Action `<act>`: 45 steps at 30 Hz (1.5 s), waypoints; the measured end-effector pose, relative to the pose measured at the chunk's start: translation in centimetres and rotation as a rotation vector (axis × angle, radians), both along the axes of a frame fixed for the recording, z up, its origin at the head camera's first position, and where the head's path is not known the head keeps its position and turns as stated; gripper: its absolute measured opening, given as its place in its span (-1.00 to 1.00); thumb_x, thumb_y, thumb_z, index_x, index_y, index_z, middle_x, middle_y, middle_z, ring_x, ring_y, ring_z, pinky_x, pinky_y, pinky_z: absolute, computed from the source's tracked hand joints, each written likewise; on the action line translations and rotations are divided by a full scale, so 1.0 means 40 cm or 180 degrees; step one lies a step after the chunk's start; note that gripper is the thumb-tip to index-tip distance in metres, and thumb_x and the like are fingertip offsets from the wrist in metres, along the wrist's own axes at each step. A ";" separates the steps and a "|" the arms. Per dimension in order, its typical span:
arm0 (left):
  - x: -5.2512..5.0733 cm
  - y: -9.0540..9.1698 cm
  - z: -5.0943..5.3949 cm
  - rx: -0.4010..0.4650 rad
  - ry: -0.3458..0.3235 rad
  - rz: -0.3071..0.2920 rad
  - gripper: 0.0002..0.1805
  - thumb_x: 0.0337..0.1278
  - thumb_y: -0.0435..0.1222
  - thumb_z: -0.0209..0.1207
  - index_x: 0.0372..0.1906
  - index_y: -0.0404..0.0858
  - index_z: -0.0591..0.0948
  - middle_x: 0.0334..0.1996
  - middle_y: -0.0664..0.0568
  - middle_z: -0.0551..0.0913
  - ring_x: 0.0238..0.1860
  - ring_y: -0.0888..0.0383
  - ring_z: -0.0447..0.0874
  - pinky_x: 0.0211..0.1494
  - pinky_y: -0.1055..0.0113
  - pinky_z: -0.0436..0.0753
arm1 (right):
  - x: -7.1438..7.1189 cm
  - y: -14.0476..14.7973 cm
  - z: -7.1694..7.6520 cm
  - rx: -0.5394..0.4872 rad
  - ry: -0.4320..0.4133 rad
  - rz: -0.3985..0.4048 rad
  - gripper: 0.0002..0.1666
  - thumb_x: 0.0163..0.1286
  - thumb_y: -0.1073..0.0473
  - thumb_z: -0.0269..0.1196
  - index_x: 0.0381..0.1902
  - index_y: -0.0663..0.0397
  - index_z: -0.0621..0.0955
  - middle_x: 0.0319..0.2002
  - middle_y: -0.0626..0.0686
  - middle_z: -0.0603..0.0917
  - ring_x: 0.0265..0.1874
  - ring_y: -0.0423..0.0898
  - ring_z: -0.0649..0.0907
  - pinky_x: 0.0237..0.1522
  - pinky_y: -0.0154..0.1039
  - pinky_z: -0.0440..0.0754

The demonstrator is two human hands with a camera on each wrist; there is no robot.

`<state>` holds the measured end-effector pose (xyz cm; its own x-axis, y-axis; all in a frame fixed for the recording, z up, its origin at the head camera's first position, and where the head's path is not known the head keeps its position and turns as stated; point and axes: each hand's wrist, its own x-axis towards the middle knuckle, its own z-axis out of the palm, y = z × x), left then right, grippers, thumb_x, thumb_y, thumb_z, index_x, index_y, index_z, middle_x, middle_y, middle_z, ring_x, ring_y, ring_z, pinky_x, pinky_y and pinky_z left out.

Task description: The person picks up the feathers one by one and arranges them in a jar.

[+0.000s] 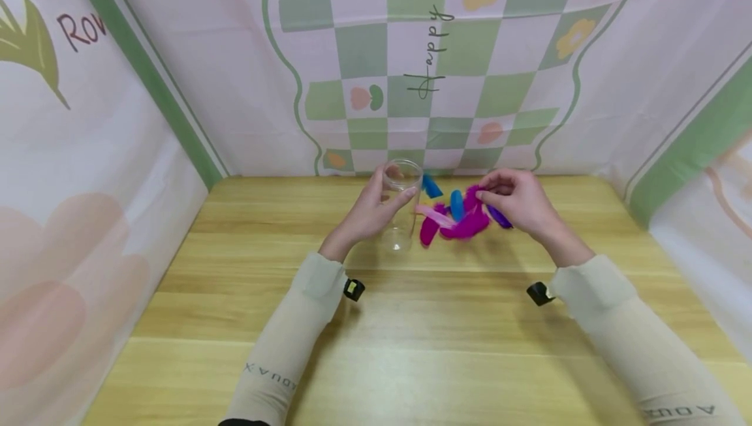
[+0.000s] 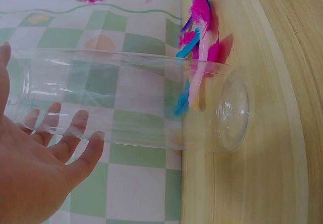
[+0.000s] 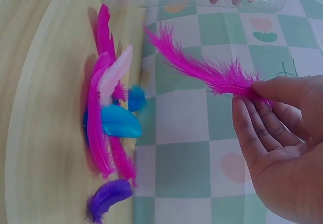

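A tall clear jar (image 1: 398, 233) stands upright with its open rim on top. My left hand (image 1: 371, 209) holds it near the rim, thumb in front and the other fingers around the far side, as the left wrist view shows. My right hand (image 1: 523, 201) pinches one end of a magenta feather (image 3: 197, 68) between thumb and fingers, above the table and to the right of the jar. Below it lies a loose pile of feathers: magenta ones (image 3: 96, 118), a pale pink one (image 3: 115, 76), blue ones (image 3: 122, 122) and a purple one (image 3: 110, 196).
The wooden table (image 1: 388, 334) ends at a hanging cloth (image 1: 405, 54) with green checks, right behind the jar and feathers. More printed cloth (image 1: 76, 184) hangs along the left side, and another cloth stands at the right.
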<state>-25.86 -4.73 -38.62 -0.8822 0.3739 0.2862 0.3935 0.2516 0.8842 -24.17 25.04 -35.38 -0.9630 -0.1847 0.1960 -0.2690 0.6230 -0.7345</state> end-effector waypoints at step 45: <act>0.005 0.001 0.003 -0.0088 -0.0058 0.0068 -0.27 0.45 0.09 0.15 0.48 -0.19 0.22 0.32 -0.02 0.42 0.24 0.06 0.47 0.35 0.12 0.50 | 0.011 -0.024 0.037 -0.0479 0.0374 -0.0300 -0.79 0.40 0.29 0.37 -0.07 0.30 0.68 -0.14 0.21 0.77 -0.31 -0.39 0.69 -0.20 -0.53 0.64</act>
<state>-25.67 -4.68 -38.49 -0.8951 0.3624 0.2598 0.3716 0.2842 0.8838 -23.74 24.08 -33.91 -0.9435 -0.0550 0.3266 -0.3040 0.5352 -0.7881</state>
